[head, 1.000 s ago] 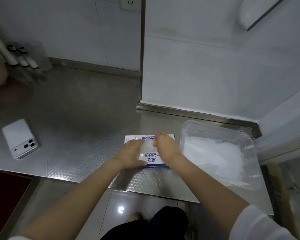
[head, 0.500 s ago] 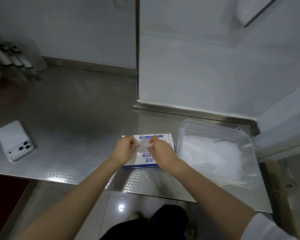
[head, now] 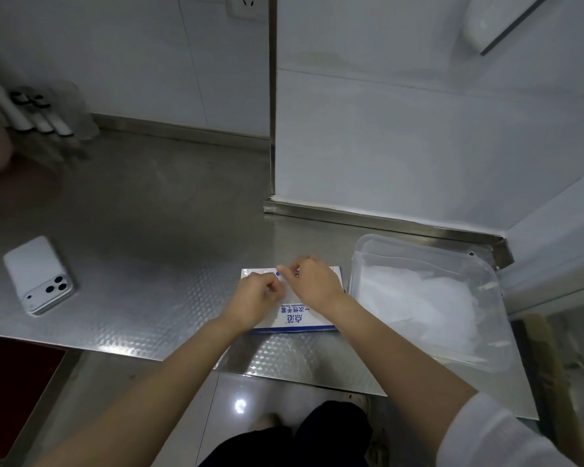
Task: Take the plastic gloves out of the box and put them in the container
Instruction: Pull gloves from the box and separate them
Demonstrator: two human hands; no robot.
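Over the near edge of the counter, the left hand [head: 254, 297] and the right hand [head: 313, 282] meet knuckle to knuckle. The fingers of both are curled in, and between their tips they pinch what looks like a thin clear plastic glove [head: 281, 284], though the film is faint and hard to make out. Directly beneath both hands lies a flat white and blue cardboard box [head: 305, 320]. Its printed top faces up, with the left wrist crossing its near left corner and the right wrist crossing its right side. Just beside the right hand, on its outer side, sits a clear rectangular plastic container [head: 360, 254] with rounded corners, its left wall close against the box. Inside it rests a loose pile of whitish plastic gloves [head: 418, 299]. Well away on the left hand's outer side, a white smartphone [head: 38, 274] lies face down with its camera lenses up, at an angle on the embossed stainless steel countertop [head: 142, 298]. Farther beyond the left hand, against the white wall, stands a blurred holder with dark-and-white handles [head: 38, 112]. A white sleeve [head: 506, 439] covers the right upper arm.
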